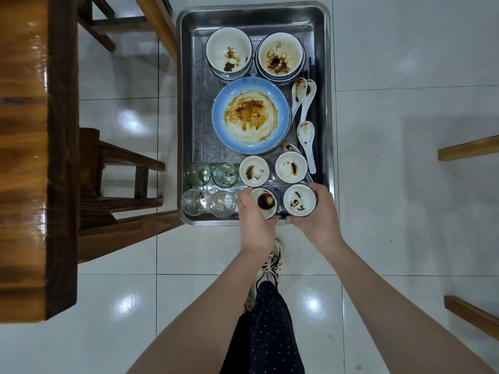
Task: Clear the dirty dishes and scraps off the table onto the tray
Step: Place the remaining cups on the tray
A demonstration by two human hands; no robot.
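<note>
1. Steel tray point(256, 21), rectangular, sits just beside the wooden table point(24, 157), over white floor tiles point(405, 49). Every dish in view lies inside it.
2. Large bowls: two stacks side by side at the far end, the left stack point(229, 54) and the right stack point(279, 56). Both top bowls are stained brown.
3. Blue plate point(251, 114): one, mid-tray, smeared with sauce, on the near side of the stacks.
4. Ceramic spoons point(306, 133): four along the right side, one partly hidden under the plate's edge. Dark chopsticks point(310, 68) lie by the right wall; their count cannot be told.
5. Glasses point(198, 174): four, two by two in the near left corner.
6. Small cups: four, two by two, near right. The far pair point(291, 167) stands free.
7. Left hand point(253, 220) grips the dark-stained cup point(266, 202), fingers and thumb curled round it.
8. Right hand point(316, 217) grips the near-right cup point(299, 201), fingers wrapped round its far side. Whether either held cup touches the tray floor cannot be told.
9. Wooden stools point(121, 163) stand by the table; one sneaker point(270, 265) is on the tiles.
</note>
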